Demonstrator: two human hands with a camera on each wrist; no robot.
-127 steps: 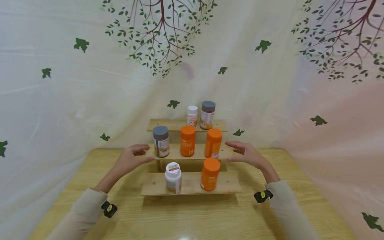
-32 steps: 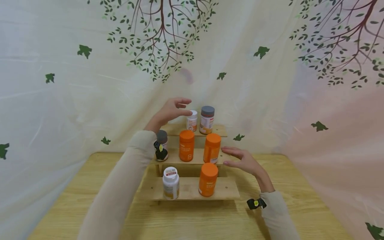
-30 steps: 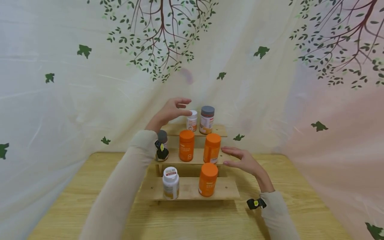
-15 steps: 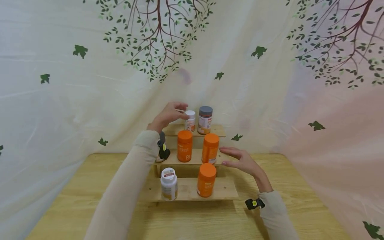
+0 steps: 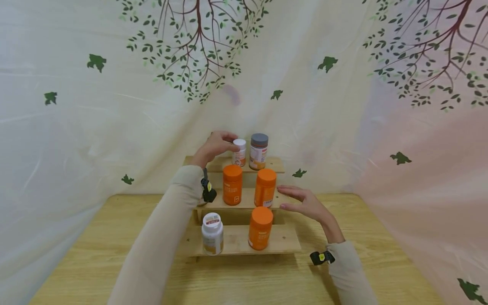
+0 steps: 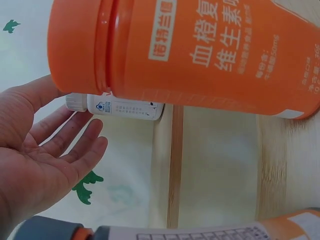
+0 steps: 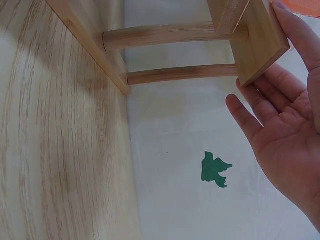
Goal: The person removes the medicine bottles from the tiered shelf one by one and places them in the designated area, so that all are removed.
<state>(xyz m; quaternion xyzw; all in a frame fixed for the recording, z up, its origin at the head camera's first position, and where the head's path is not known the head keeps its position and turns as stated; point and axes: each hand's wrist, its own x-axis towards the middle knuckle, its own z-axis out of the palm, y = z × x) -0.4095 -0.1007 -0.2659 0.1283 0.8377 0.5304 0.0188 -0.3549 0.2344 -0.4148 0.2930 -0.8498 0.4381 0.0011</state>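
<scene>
My left hand (image 5: 215, 147) is at the top shelf, its thumb at the white cap of a small pill bottle (image 5: 239, 157) standing there. In the left wrist view its fingers (image 6: 82, 142) are loosely extended beside that cap, and the thumb is hidden behind a large orange bottle (image 6: 200, 55). My right hand (image 5: 305, 202) is at the right end of the middle shelf, fingers extended near an orange bottle (image 5: 265, 187). In the right wrist view those fingers (image 7: 242, 117) lie close to the end of the wooden shelf board (image 7: 262, 45).
A three-tier wooden stand (image 5: 240, 237) stands on the wooden table (image 5: 236, 279). It also bears a grey-lidded bottle (image 5: 259, 151), another orange bottle (image 5: 260, 228) and a white bottle (image 5: 212, 234). My left wrist partly hides a second grey-lidded bottle. A printed curtain (image 5: 152, 127) hangs behind.
My left hand rose from the middle shelf's left side to the top shelf, then came down closer to the small white bottle. The right hand moved slightly left, and the view shifted a little.
</scene>
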